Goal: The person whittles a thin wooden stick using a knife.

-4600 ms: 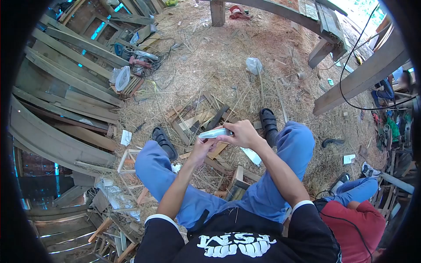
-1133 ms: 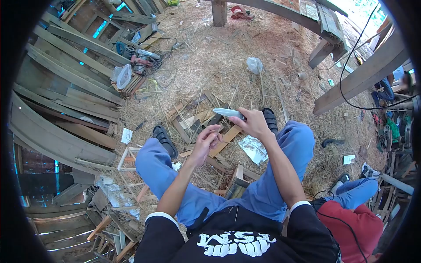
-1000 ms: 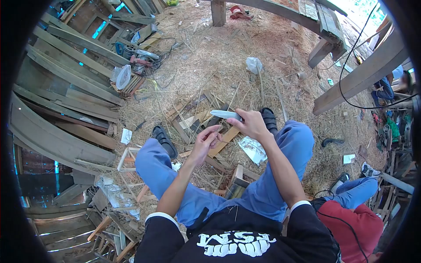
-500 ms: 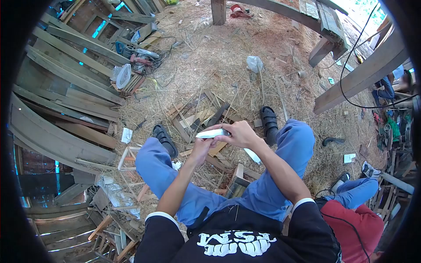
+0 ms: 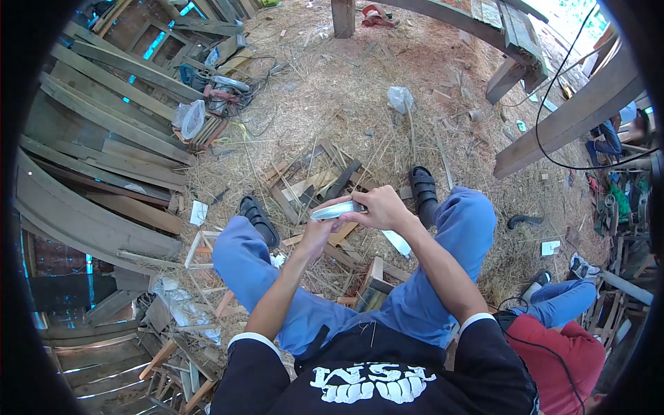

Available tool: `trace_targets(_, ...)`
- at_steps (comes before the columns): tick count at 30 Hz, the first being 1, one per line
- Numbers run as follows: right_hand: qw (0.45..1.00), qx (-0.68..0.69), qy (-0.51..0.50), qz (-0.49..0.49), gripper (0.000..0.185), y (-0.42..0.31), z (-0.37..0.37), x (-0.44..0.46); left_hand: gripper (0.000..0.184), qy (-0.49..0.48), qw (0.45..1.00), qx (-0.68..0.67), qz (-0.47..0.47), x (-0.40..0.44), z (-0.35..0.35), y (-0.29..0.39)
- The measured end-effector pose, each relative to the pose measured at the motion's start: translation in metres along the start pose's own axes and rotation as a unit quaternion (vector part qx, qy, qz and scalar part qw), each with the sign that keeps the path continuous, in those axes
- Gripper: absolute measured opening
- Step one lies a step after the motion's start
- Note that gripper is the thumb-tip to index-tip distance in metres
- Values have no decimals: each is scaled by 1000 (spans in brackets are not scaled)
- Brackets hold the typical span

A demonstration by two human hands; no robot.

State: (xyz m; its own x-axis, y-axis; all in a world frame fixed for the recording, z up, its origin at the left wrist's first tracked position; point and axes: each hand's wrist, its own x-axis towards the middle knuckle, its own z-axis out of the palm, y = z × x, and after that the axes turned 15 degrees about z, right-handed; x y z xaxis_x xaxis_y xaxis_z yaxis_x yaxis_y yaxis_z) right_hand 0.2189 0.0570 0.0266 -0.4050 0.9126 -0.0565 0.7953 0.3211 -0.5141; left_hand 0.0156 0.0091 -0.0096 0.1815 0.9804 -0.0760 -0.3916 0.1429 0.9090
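Observation:
A short, shiny, flat blade-like piece (image 5: 335,211) lies across both hands in front of my knees. My right hand (image 5: 382,207) closes on its right end, where a small dark part shows between the fingers. My left hand (image 5: 319,232) grips it from below, with most of its fingers hidden beneath the metal. What exactly the piece is, I cannot make out. Below the hands, wood offcuts (image 5: 311,185) lie loosely on the ground between my sandalled feet. A wooden block (image 5: 375,283) stands between my thighs.
Straw and shavings cover the ground (image 5: 311,104). Stacked boards (image 5: 104,152) and a red power tool (image 5: 225,95) are at the left. Beyond my right foot lies a plastic bag (image 5: 401,99). A thick beam (image 5: 567,117) slants at the right, and a person in red (image 5: 557,360) sits nearby.
The shiny piece has tilted slightly in my hands, so its face looks greyer and its left end blunter. Both hands stay nearly in place.

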Motion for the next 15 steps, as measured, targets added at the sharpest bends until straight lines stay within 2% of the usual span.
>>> trace_targets(10, 999, 6, 29, -15, 66, 6, 2, 3, 41, 38, 999, 37, -7, 2, 9, 7)
trace_targets(15, 999, -15, 31, -9, 66, 7, -3, 3, 41, 15, 1000, 3, 3, 4, 1, 1)
